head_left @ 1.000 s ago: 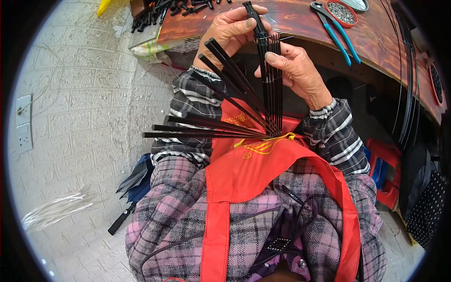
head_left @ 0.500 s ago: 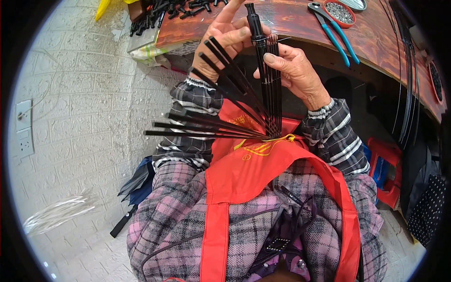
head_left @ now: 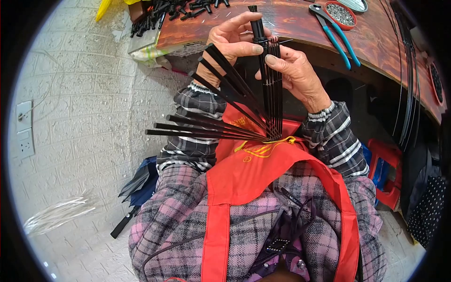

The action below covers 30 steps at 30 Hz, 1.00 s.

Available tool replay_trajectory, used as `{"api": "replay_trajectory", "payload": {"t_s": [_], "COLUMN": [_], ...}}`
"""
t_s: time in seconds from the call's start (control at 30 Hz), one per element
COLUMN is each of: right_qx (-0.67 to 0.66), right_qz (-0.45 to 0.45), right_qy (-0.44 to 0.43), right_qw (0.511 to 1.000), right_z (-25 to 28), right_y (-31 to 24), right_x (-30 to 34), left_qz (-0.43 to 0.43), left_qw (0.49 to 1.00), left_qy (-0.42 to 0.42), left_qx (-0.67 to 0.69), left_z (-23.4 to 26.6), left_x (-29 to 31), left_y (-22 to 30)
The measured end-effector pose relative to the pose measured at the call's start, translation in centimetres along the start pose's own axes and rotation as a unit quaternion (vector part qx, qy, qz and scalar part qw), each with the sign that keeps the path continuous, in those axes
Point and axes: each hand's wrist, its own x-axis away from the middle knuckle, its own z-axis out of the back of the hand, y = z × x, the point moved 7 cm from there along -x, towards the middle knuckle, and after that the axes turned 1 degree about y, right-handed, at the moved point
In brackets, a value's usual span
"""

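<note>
A black umbrella frame point(head_left: 273, 103) without cloth stands over my lap, its lower end by the red apron point(head_left: 253, 174). Several of its ribs point(head_left: 202, 126) fan out to the left; others run upright together. My left hand point(head_left: 232, 40) closes round the frame's upper part, thumb pressed on the black plastic collar and index finger against the shaft above. On the other side, my right hand point(head_left: 298, 70) pinches the upright ribs just below the collar, with its thumb in front. A thin piece of wire sticks out to the right above that thumb. The right fingers are partly hidden behind the ribs.
Blue-handled pliers point(head_left: 334, 35) lie on the wooden table point(head_left: 282, 21) beside a red dish of small metal parts point(head_left: 340, 15). Black plastic parts point(head_left: 183, 10) are heaped at its left. Long thin rods point(head_left: 408, 84) hang over its right edge. A folded umbrella point(head_left: 141, 185) rests against the left side.
My left hand has closed in on the frame: the raised index finger has come down onto the shaft and the thumb has moved right onto the collar. The right hand stays nearly in place.
</note>
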Motion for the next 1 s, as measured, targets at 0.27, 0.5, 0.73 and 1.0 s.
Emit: {"api": "replay_trajectory", "payload": {"t_s": [0.27, 0.5, 0.73, 1.0], "right_qx": [-0.008, -0.024, -0.034, -0.036], "right_qz": [-0.008, 0.007, 0.02, 0.019], "right_qy": [0.007, 0.044, 0.033, 0.029], "right_qw": [1.0, 0.999, 0.999, 0.999], "right_z": [-0.5, -0.9, -1.2, -1.6], "right_y": [-0.2, 0.0, 0.2, -0.3], "right_x": [0.2, 0.3, 0.3, 0.4], "left_qz": [-0.002, 0.002, -0.013, 0.005], "left_qw": [1.0, 0.996, 0.993, 0.999], "left_qy": [0.011, 0.078, 0.117, 0.026], "left_qx": [-0.018, -0.036, -0.032, -0.044], "left_z": [0.2, -0.6, -0.4, -0.3], "left_x": [0.2, 0.7, 1.1, 1.0], "left_y": [0.3, 0.8, 0.8, 1.0]}}
